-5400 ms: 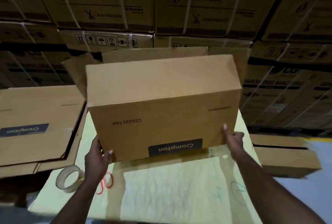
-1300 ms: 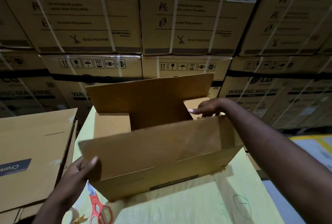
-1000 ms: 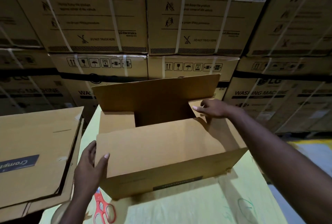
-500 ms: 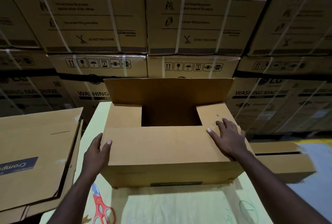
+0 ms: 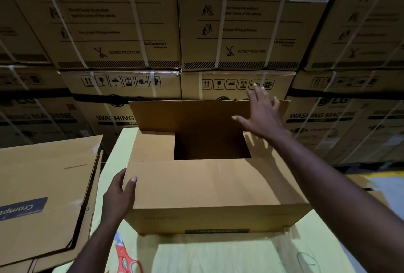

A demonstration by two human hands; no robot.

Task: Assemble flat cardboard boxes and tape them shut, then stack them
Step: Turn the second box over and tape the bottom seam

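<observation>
**A:** Where is the box right now?

**B:** The brown cardboard box point(image 5: 207, 187) stands in the middle of the pale yellow-green table top point(image 5: 218, 255), its long side facing the person. The near long flap point(image 5: 196, 183) is folded flat over the opening. The two short side flaps lie down at 9 and 3 o'clock. The far long flap point(image 5: 185, 115) stands upright at 12 o'clock, and a dark square gap shows between the flaps.

**A:** And the hands?

**B:** The left hand point(image 5: 119, 196) is at the box's 8 o'clock corner. Its fingers lie straight against the left wall and its thumb rests on top of the near flap, so it braces the box rather than clenching it. The right hand point(image 5: 262, 117) is up at 1 o'clock, fingers spread wide, in front of the upright flap's right end. It grips nothing. I cannot tell whether it touches the flap, because the fingertips are blurred.

**A:** What else is around?

**B:** Red-handled scissors point(image 5: 125, 259) lie on the table at 7 o'clock, near the left forearm. A stack of flattened brown cardboard boxes point(image 5: 43, 185) with a blue label sits at 9 o'clock, beside the table. Large strapped washing-machine cartons point(image 5: 131, 32) fill the view at 12 o'clock. At 3 o'clock, low brown cartons point(image 5: 371, 189) show behind the right arm.
</observation>
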